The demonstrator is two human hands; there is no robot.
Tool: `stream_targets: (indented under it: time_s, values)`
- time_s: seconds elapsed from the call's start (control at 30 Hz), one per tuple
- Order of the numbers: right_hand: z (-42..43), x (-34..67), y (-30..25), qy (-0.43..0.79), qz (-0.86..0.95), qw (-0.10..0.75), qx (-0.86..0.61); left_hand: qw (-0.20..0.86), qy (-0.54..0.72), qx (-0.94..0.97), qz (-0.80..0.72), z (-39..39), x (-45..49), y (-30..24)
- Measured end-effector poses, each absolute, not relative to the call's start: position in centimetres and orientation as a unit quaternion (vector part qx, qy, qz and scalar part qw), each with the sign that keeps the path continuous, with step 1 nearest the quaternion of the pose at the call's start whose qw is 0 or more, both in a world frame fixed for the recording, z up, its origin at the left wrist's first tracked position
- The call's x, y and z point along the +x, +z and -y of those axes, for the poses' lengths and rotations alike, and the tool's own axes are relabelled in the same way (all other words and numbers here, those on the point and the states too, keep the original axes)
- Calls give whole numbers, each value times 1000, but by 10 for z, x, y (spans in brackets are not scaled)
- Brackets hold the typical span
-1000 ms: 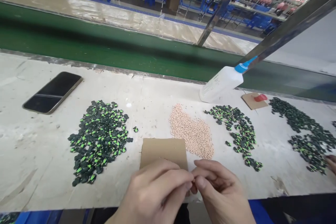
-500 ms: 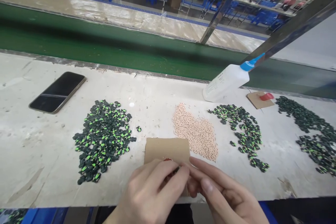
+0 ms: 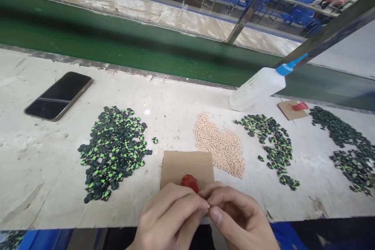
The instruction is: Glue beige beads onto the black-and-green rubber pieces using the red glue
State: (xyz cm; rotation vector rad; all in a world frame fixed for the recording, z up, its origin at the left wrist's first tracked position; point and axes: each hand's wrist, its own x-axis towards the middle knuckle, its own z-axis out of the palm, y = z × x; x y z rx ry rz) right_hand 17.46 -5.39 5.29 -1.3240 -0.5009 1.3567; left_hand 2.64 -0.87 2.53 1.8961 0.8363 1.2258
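Note:
My left hand and my right hand meet at the fingertips near the table's front edge. Both are closed in a pinch, and whatever lies between the fingers is too small or hidden to name. Just beyond them a round red piece, like a small cap, rests on a brown cardboard piece. To the right of the cardboard spreads a pile of tiny pale pink beads. A heap of small dark green pieces with bright green marks lies to the left.
A white bottle with a blue nozzle leans beyond the beads. More dark green pieces lie to the right. A phone is at the left. A second cardboard piece carries a red cap. Behind runs a green strip.
My left hand has drawn back from over the red piece, which now shows. The fingers of my right hand have curled in to meet the left fingertips. The view has shifted slightly.

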Motion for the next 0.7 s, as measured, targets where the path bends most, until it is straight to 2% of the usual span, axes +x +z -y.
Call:
stream_targets:
  time_s: [0.13, 0.3, 0.4, 0.47, 0.6, 0.7]
  values:
    - [57, 180, 48, 598, 238, 533, -549, 337, 466, 764, -293, 7, 18, 26]
    - [63, 193, 42, 639, 323, 464, -522, 378, 429, 777, -264, 11, 8, 21]
    - [69, 199, 41, 613, 372, 427, -550, 412, 425, 756, -278, 18, 7, 14]
    - [71, 202, 38, 549, 441, 405, -583, 440, 426, 729, -306, 22, 5, 12]
    - [72, 203, 28, 317, 582, 356, -658, 493, 411, 667, -378, 23, -1, 11]
    - [72, 201, 21, 204, 646, 319, -663, 510, 411, 629, -417, 20, -4, 12]
